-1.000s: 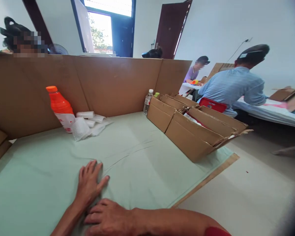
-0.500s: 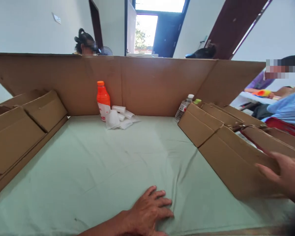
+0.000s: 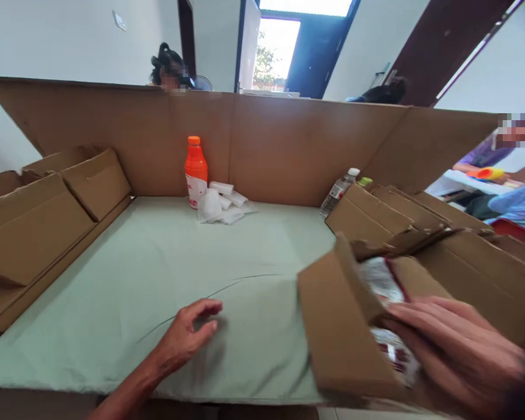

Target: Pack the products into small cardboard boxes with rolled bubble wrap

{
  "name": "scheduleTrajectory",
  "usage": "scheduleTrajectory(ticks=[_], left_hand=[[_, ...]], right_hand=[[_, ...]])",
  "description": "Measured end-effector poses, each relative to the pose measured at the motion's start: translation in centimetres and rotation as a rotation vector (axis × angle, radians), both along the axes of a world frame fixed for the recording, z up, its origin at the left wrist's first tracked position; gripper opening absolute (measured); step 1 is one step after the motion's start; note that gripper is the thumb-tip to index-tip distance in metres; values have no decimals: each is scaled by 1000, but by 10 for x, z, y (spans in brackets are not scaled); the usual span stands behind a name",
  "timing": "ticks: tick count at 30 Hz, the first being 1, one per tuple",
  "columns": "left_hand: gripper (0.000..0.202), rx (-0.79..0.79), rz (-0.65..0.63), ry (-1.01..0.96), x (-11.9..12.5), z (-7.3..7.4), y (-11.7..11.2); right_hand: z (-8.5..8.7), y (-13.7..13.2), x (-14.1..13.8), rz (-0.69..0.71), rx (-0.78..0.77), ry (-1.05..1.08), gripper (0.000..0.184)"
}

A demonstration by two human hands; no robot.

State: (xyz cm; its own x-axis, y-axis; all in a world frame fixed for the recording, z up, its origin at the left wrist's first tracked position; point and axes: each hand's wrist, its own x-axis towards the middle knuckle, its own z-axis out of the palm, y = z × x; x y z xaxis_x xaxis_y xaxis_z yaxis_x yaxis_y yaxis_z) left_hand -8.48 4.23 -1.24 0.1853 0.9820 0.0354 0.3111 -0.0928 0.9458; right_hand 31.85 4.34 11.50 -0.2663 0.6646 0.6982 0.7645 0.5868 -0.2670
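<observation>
Box (image 3: 345, 326): since half a second ago it has been pulled left, out of its row and onto the desk (image 3: 262, 315), with your right grip (image 3: 459, 338) on it.
Right grip: closed over the box's upper edge, fingers blurred, your thumb not clear to see.
Left grip (image 3: 186, 332): brought left from its spread-out spot; thumb and forefinger now stand moderately apart, near the desk's surface.
Plastic packets (image 3: 380, 280): inside your box, partly hidden by its bent flap and your right grip.
Right boxes (image 3: 468, 268): crowded just beside and behind the one you hold.
Left boxes (image 3: 39, 227): lined along the far side from it.
Cardboard screen (image 3: 289, 149): upright across the back, closing off your desk.
Orange bottle (image 3: 196, 166): against that screen, white rolls (image 3: 223, 188) beside it.
Clear bottle (image 3: 339, 191): behind the right boxes, its label too small for you to read.
Packet print: dark red, too blurred to read.
</observation>
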Motion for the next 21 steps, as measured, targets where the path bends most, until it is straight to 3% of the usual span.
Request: scheduleTrajectory(ticks=[2, 5, 7, 9, 12, 16, 19, 21], left_hand=[[37, 39, 59, 48, -16, 2, -1], [52, 51, 102, 30, -27, 7, 1], [70, 49, 108, -29, -29, 10, 3], [88, 49, 93, -81, -27, 14, 6], [101, 19, 26, -101, -25, 17, 7], [81, -45, -16, -22, -24, 9, 2], [58, -92, 21, 85, -23, 1, -1], [50, -112, 24, 95, -19, -1, 1]], right_hand=[[14, 0, -41, 245, 49, -254, 20], [32, -1, -96, 433, -116, -325, 23], [37, -5, -113, 515, -254, -344, 26], [35, -13, -108, 535, -327, -293, 21], [16, -31, -72, 379, -273, 0, 19], [-31, -69, -28, -43, -251, 386, 22], [-77, -103, -30, -343, -252, 571, 28], [-107, -120, -46, -312, -316, 516, 37]])
